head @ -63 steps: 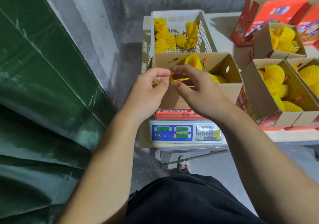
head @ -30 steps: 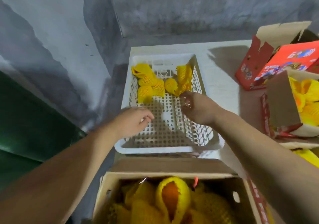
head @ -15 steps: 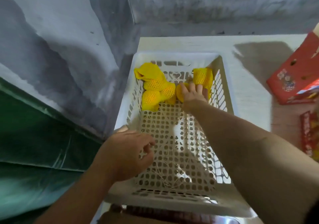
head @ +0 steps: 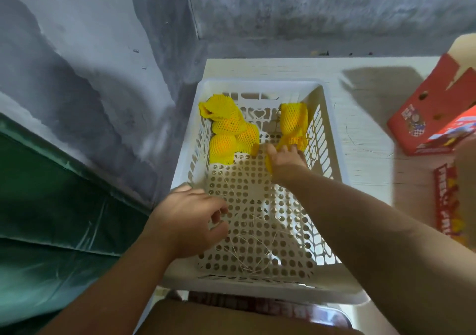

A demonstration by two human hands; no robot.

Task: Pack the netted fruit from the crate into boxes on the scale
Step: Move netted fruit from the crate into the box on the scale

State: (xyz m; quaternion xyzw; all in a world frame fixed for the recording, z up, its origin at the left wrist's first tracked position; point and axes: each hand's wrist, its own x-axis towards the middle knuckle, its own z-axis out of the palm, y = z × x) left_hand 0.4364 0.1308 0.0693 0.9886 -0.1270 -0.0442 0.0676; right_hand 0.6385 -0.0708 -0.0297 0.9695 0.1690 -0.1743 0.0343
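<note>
Head view, the only one supplied. We record one white perforated crate (head: 332, 180) on a pale table (head: 360, 141), set against a grey wall (head: 283, 4).

In the crate's far left corner we count a cluster of netted fruit (head: 233, 135): two fruits show plainly through the yellow mesh, a third is probable, and one net at the top looks slack; we cannot tell its content. A further net piece (head: 293, 122) leans at the far right wall, apart from the cluster.

The right hand (head: 284, 158) reaches deep into the crate with its fingers curled on a yellow netted fruit (head: 269, 165), most of which is hidden under the palm.

The left hand (head: 192, 218) hovers over the crate's near left side, fingers loosely curled, holding nothing.

We note one red carton (head: 425, 120) at the right edge and green sheeting (head: 51, 218) at the left.
</note>
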